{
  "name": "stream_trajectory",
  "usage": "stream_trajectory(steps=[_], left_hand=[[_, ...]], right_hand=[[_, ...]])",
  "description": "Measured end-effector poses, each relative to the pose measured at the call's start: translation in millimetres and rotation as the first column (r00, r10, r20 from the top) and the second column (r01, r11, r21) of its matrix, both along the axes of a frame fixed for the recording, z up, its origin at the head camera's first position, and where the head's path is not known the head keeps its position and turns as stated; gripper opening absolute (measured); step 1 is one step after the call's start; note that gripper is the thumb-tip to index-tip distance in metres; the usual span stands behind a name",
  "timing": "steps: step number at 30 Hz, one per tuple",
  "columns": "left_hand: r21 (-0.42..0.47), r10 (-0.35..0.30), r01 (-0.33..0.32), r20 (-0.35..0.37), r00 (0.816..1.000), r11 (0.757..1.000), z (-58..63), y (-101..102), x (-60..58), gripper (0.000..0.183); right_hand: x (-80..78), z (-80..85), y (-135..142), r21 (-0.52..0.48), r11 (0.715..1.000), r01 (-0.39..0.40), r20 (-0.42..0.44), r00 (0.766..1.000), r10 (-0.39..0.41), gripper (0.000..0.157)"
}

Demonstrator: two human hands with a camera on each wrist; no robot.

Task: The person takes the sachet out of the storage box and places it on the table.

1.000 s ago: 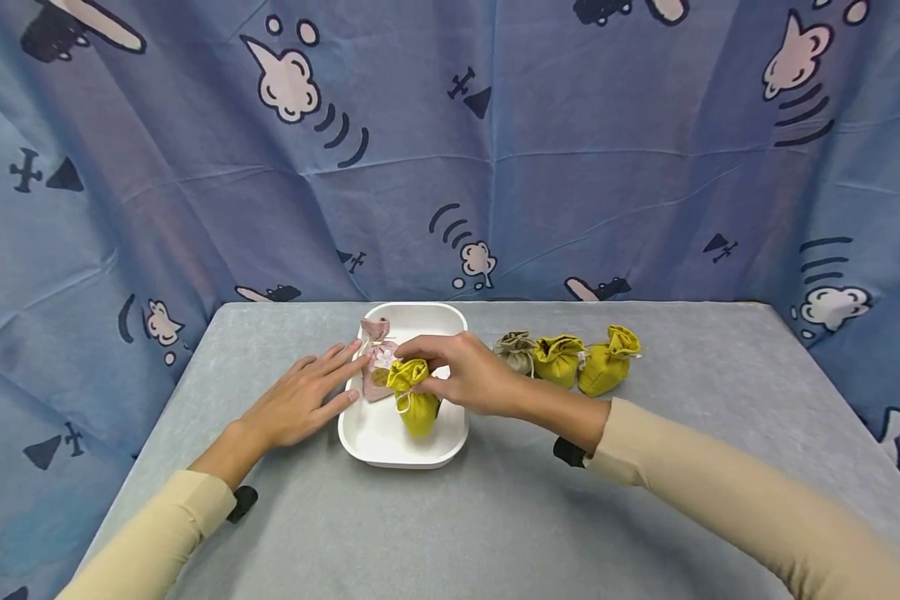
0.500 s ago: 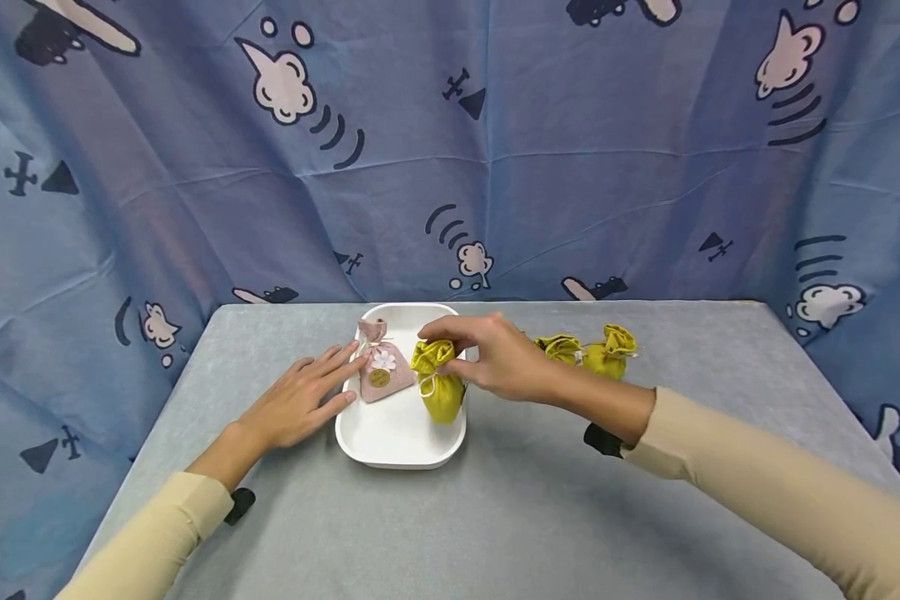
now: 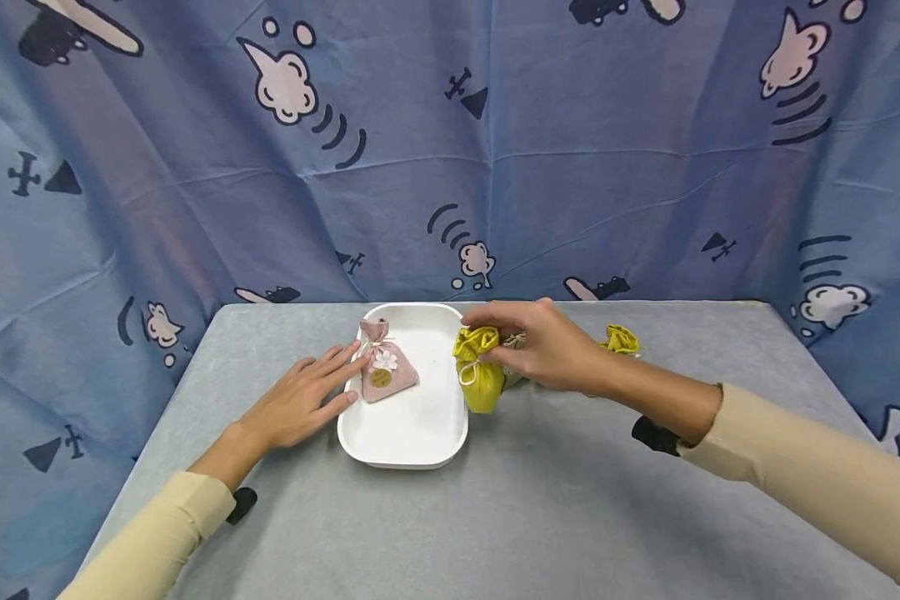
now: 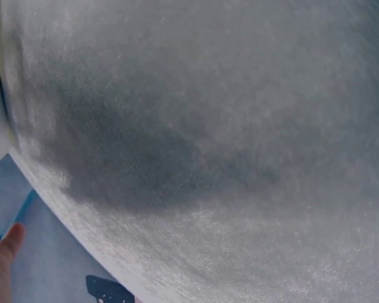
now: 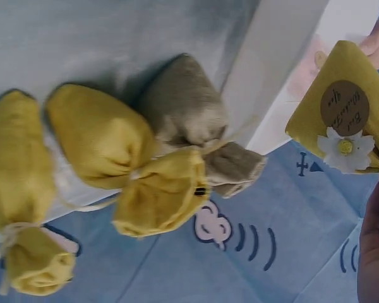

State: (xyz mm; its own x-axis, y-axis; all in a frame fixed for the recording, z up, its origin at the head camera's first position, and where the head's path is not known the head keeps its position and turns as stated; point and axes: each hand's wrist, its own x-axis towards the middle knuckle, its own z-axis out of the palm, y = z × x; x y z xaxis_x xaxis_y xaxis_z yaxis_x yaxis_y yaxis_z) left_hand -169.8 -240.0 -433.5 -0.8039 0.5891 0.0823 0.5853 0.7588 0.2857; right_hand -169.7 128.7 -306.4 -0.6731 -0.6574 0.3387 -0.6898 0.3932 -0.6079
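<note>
My right hand (image 3: 547,346) pinches the gathered neck of a yellow drawstring pouch (image 3: 482,385), which hangs at the right rim of the white tray (image 3: 408,442). In the right wrist view the held pouch (image 5: 341,104) shows a white flower and a round brown label. My left hand (image 3: 300,400) rests with fingers spread at the tray's left rim, fingertips by a pink pouch (image 3: 390,379) that lies inside the tray. Only part of a thumb (image 4: 9,243) shows in the left wrist view.
Right of the tray stand two more yellow pouches (image 5: 104,139) and a grey-beige pouch (image 5: 186,104), partly hidden behind my right hand in the head view. The grey table (image 3: 450,533) ends at a blue patterned curtain (image 3: 390,208).
My right hand has carried the yellow pouch rightward from over the tray's middle to its right rim. The pink pouch, uncovered, stays in the tray. My left hand has not moved.
</note>
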Motion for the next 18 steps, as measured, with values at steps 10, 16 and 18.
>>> stream_trajectory(steps=[10,16,18], left_hand=[[-0.004,0.003,-0.003,0.019,1.0,1.0,0.0,-1,-0.5,0.057],[-0.002,0.0,0.0,0.007,1.0,1.0,0.1,-1,-0.6,0.057],[0.003,-0.005,0.005,-0.002,1.0,1.0,-0.2,-1,-0.6,0.057]], right_hand=[[5.1,-15.1,30,0.02,0.999,0.029,0.027,0.999,-0.03,0.047],[9.4,-24.6,43,0.018,0.999,0.038,0.059,0.998,-0.039,0.045],[10.6,-27.2,47,0.023,0.999,0.042,0.06,0.997,-0.043,0.045]])
